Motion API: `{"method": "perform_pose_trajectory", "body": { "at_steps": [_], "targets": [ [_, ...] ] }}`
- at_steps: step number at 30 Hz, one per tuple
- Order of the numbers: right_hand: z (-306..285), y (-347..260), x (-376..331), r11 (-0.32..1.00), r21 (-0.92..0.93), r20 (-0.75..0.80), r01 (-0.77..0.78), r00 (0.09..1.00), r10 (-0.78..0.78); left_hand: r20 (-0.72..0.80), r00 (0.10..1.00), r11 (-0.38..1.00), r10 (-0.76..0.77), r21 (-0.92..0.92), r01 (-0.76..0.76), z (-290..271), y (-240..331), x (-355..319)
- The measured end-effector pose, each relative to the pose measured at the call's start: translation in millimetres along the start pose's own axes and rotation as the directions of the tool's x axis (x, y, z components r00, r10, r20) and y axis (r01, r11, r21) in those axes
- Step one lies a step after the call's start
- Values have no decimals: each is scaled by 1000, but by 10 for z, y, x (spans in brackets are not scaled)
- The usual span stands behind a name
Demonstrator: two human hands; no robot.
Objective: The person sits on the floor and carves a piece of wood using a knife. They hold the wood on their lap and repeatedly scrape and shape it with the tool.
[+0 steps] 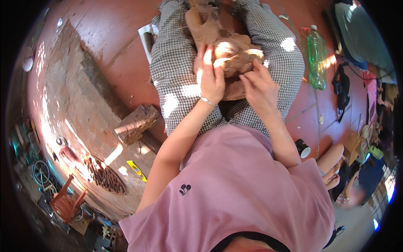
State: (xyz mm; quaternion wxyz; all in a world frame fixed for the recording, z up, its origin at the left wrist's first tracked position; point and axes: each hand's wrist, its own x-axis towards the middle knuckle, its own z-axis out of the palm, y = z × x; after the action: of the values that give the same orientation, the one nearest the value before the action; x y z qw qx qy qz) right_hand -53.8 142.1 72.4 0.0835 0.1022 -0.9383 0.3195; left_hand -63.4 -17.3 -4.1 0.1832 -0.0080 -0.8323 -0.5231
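Between my checked trousers (174, 67) sits a brown figure (231, 54). My left hand (208, 77) rests open on it; my right hand (262, 88) curls at its edge, grip unclear. Around: red tiled floor (121, 54), long slab (75, 92), green bottle (317, 61).

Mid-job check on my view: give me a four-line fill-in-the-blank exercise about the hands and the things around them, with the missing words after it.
1. The left hand rests on the brown, rough-surfaced figure, and a silvery bracelet circles its ____.
2. The green, see-through plastic bottle is on the person's ____ side.
3. The bottle's cap is ____.
4. The slim, flat packet on the weathered brown slab is mostly ____.

Missing words: wrist; right; white; yellow.
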Motion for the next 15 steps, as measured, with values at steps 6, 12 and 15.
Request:
{"method": "perform_pose_trajectory", "body": {
  "at_steps": [6,12,15],
  "targets": [
    [14,-48,-74,999,4,-33,42,999,-42,1,1000,1000,9,18,-9,-53,18,-10],
    [59,-33,-58,994,83,-39,-76,996,80,-13,999,999,-31,-11,31,2,34,-3],
    [23,139,-23,987,157,-98,-29,994,45,28,990,989,-139,-37,140,24,-54,-55]
  ]
}}
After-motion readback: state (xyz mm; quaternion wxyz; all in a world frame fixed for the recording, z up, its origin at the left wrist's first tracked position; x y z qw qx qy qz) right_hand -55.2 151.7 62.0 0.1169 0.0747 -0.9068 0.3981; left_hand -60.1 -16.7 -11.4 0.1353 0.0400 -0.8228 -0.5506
